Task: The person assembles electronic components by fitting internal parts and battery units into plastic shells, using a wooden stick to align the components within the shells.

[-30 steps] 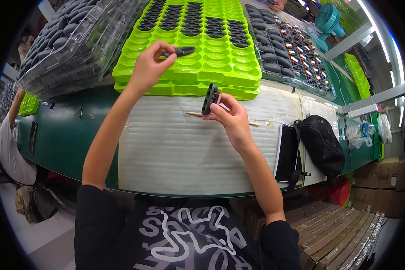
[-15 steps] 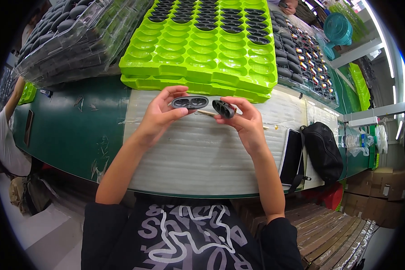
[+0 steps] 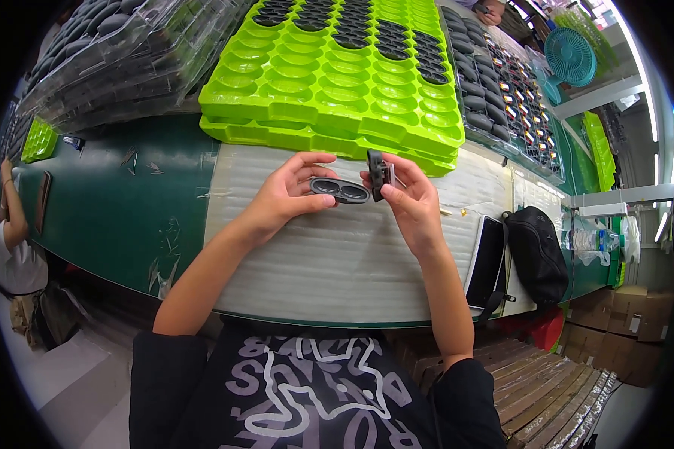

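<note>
Between the thumb and fingers of my left hand [image 3: 296, 193] is an oval dark grey earbud-case shell [image 3: 340, 191], its two-hollowed side toward me. My right hand [image 3: 413, 200] pinches a small black insert [image 3: 377, 173], held on edge just right of the shell, with what looks like a circuit part on its right side. A narrow gap seems to lie between the two pieces. Both hands are above the pale foam sheet [image 3: 299, 262]. Just beyond them stand stacked bright green trays [image 3: 277, 101] with oval pockets; the far pockets hold black pieces.
Clear plastic trays of dark oval shells [image 3: 127, 82] are piled at the far left. More trays with shells and small parts [image 3: 520, 112] lie right of the green ones. A phone [image 3: 484, 258] and black pouch [image 3: 538, 254] rest at right. Other people work farther off.
My left hand has brought the shell right and slightly nearer me. The insert in my right hand has been turned more upright, on edge.
</note>
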{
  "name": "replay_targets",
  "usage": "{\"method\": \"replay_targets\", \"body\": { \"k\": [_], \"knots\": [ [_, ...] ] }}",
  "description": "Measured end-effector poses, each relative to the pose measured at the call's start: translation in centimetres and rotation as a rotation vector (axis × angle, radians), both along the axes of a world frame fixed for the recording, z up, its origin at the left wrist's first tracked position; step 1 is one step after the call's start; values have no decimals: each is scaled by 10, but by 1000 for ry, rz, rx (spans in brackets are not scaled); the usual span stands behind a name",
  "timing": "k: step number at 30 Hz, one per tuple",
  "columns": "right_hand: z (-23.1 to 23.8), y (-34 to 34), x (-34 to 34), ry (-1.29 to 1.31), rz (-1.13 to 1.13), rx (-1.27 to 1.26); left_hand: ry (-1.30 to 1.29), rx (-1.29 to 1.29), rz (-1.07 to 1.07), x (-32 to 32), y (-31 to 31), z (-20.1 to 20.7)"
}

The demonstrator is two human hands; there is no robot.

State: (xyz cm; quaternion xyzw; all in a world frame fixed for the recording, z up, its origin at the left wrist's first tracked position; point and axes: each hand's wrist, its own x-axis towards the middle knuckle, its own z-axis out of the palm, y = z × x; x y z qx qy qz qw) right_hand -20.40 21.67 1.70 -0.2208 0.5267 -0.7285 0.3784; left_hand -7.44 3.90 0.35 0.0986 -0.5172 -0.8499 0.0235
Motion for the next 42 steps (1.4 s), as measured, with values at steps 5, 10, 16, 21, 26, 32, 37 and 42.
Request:
{"method": "replay_targets", "body": {
  "k": [5, 10, 16, 21, 26, 32, 37, 42],
  "knots": [
    [3, 3, 4, 91, 41, 43, -14, -47, 39, 0, 1, 4],
    [-3, 1, 8, 93, 140, -39, 6, 94, 60, 0, 2, 2],
    [0, 1, 12, 206, 231, -92, -30, 43, 30, 2, 3, 0],
    [-5, 2, 14, 305, 228, 6, 15, -46, 46, 0, 6, -5],
    [0, 6, 9, 263, 213, 27, 104, -236, 122, -3, 4, -6],
    [1, 2, 11, 133, 130, -128, 95, -166, 133, -2, 6, -4],
    [-6, -5, 10, 237, -80, 20, 88, -153, 132, -1, 7, 1],
    [-8, -5, 14, 226, 10, 29, 88, -148, 132, 0, 8, 0]
  ]
}}
